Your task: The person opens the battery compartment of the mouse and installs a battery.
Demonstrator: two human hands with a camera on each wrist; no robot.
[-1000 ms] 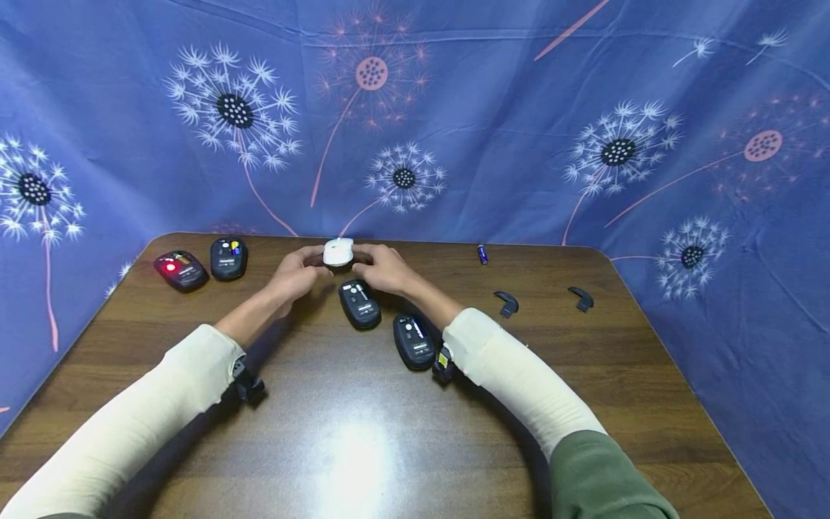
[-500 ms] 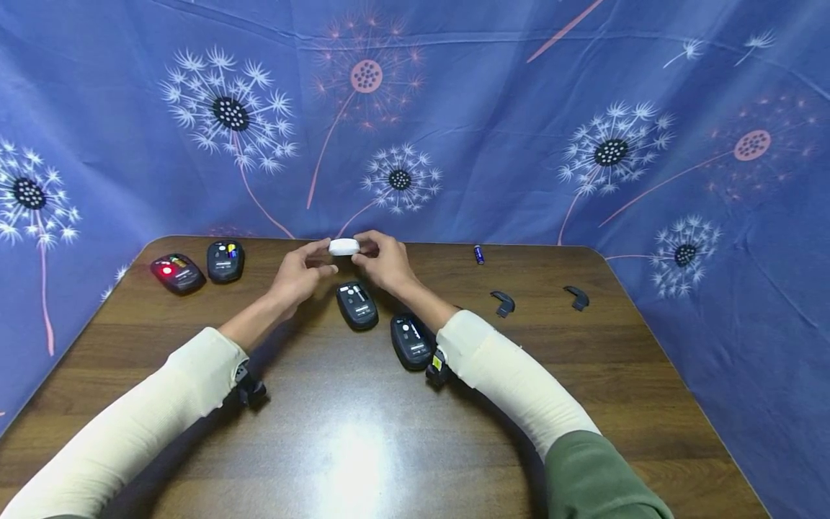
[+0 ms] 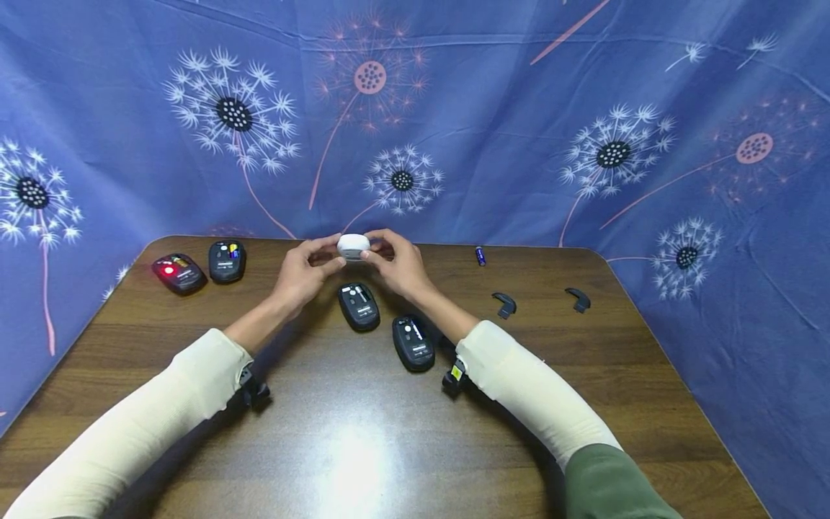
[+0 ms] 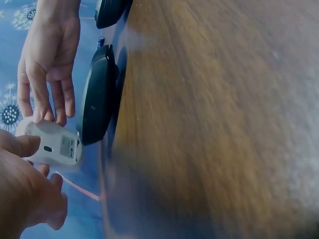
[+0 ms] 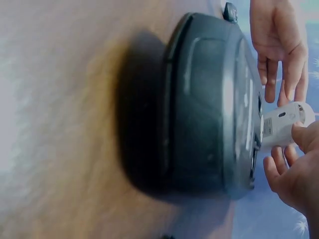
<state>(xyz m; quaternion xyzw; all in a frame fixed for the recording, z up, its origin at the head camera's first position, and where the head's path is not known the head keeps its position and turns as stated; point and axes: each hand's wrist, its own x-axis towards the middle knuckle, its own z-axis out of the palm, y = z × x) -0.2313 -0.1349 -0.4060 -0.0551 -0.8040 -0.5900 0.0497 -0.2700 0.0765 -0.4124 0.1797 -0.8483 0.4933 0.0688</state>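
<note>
Both hands hold a white computer mouse (image 3: 353, 246) over the far edge of the table. My left hand (image 3: 300, 277) grips its left end between thumb and fingers. From the other side, the thumb and fingers of my right hand (image 3: 403, 268) pinch it. Tilted up, the mouse shows its underside in the left wrist view, with a printed label (image 4: 67, 146) and a small dark sensor opening (image 4: 48, 149). Just in front of the hands lies an upturned black mouse (image 3: 359, 306) with its battery bay uncovered. A second upturned black mouse (image 3: 413, 344) sits nearer, beside the right forearm.
At the far left are a black mouse with a red light (image 3: 179, 274) and another black mouse (image 3: 227, 261), both upside down. A blue battery (image 3: 480, 256) lies toward the back right. Two curved black covers (image 3: 505, 304) rest on the table's right side. A patterned blue cloth (image 3: 493, 144) hangs behind.
The white mouse has risen off the table, shifted a little right and tipped so its underside faces me. Both hands moved with it, and the right hand's hold has shifted.
</note>
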